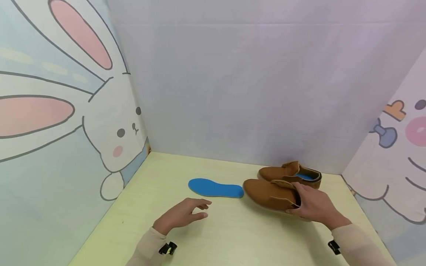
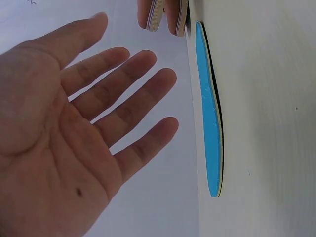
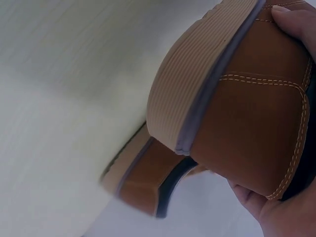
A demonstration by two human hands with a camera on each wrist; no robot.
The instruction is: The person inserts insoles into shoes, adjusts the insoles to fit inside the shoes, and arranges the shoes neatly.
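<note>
My right hand [image 1: 314, 203] grips a brown leather shoe [image 1: 264, 194] at its heel opening, with the toe pointing left. In the right wrist view the thumb lies along the upper of the held shoe [image 3: 247, 123], whose ribbed pale sole hangs above the table. A blue insole [image 1: 214, 188] lies flat on the table just left of that shoe's toe. Nearer to me, my left hand [image 1: 181, 214] hovers before the insole, fingers loosely spread and holding nothing. The left wrist view shows its palm and the insole [image 2: 210, 118] beyond.
A matching brown shoe [image 1: 274, 173] stands behind the held one, blue lining visible inside. The pale table [image 1: 159, 170] ends at a plain back wall [image 1: 233, 92]. Side panels with a cartoon rabbit [image 1: 106, 129] and another cartoon figure [image 1: 379, 159] flank it.
</note>
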